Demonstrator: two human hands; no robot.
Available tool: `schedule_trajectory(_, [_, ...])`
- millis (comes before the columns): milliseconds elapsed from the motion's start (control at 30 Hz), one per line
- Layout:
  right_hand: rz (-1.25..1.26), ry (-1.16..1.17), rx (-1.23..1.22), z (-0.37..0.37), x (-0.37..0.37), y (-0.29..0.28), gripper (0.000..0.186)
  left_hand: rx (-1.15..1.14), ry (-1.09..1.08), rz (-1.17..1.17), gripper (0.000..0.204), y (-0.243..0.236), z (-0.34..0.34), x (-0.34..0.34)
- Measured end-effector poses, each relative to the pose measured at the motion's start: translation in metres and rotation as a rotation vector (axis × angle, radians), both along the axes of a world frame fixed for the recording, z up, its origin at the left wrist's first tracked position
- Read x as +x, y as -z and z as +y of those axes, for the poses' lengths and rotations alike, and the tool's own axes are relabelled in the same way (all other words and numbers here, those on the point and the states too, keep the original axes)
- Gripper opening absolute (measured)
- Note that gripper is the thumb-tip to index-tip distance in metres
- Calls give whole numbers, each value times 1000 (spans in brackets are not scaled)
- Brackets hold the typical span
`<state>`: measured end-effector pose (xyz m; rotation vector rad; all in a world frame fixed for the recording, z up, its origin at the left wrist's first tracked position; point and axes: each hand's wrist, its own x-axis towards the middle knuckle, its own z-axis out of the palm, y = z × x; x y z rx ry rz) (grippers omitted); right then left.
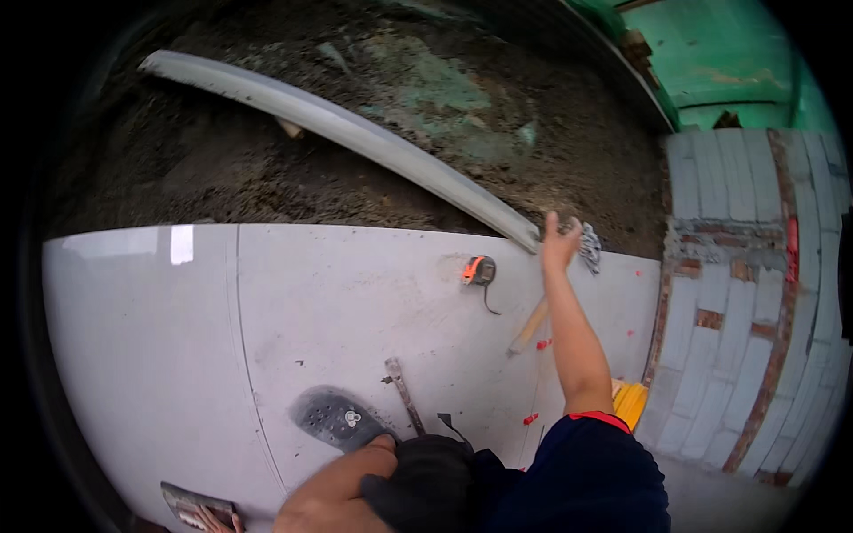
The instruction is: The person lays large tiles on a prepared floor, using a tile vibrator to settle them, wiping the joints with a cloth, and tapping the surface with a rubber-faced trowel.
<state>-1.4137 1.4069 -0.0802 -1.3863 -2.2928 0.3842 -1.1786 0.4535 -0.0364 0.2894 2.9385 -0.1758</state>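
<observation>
Large, smooth pale slabs make up the floor, with a thin joint running well to the left of the right grip. Ahead of that grip, the slabs give way to a bed of dark, crumbly, damp-looking earth or mortar. To its right, a wall of pale blocks shows rough mortar and reddish brick patches, with a red strip against it; beyond hangs translucent green sheeting.

The right grip has its fingers partly curled beside the near end of a long, straight-sided pale bar, which slants away to the left over the dark bed. A crumpled grey cloth-like piece sits just right of these fingers; whether they hold it or touch the bar, I cannot tell. The left grip, cut off by the lower edge, has fingers at a flat rectangular trowel; how firmly they close is unclear.

Nearer the body than the right grip lie an orange-and-black tape measure, its markings too small to read, a wooden handle partly behind the forearm, a worn hammer-like tool, small red plastic clips and a ridged yellow object.
</observation>
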Motion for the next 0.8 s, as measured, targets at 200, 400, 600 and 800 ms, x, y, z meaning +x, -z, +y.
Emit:
schedule_trajectory(200, [-445, 382, 108, 221, 170, 29, 115, -108, -518, -853, 76, -43, 38, -123])
schedule_trajectory(400, [-500, 296, -20, 281, 201, 53, 120, -349, -464, -691, 58, -69, 34, -241])
schedule_trajectory(600, [-366, 371, -511, 297, 216, 80, 97, -374, -452, -500, 52, -96, 67, -344])
schedule_trajectory(800, [-753, 297, 21, 326, 237, 87, 68, -204, -566, -473, 53, -58, 37, -304])
